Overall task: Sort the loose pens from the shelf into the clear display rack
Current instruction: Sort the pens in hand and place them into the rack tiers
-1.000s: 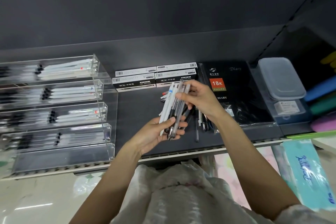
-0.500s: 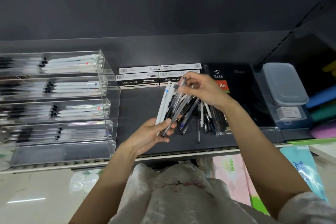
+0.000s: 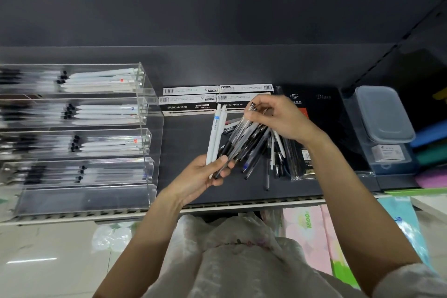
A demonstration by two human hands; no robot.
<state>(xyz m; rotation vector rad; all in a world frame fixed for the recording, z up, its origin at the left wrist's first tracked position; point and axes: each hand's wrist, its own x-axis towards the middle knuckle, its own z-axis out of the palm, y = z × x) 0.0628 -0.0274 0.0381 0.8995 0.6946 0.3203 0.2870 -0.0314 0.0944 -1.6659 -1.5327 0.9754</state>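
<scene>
My left hand (image 3: 202, 178) grips the lower ends of a bundle of pens (image 3: 217, 136), two white ones and several clear ones with black grips, above the dark shelf (image 3: 183, 147). My right hand (image 3: 280, 118) pinches the top end of a clear pen (image 3: 242, 130) in that bundle. More loose pens (image 3: 271, 152) lie fanned on the shelf under my right hand. The clear display rack (image 3: 145, 113) stands at the left with stepped tiers; the upper tiers hold white and clear pens, and the lowest tier looks bare.
Black-and-white pen boxes (image 3: 188, 101) lie at the back of the shelf. A black diary in plastic wrap (image 3: 321, 113) and a lidded clear plastic box (image 3: 382, 113) sit to the right. Coloured packs lie below the shelf edge (image 3: 242, 204).
My right hand has shifted slightly right and pinched the top of a clear pen in the bundle. My left hand keeps its grip, and the bundle has fanned out more.
</scene>
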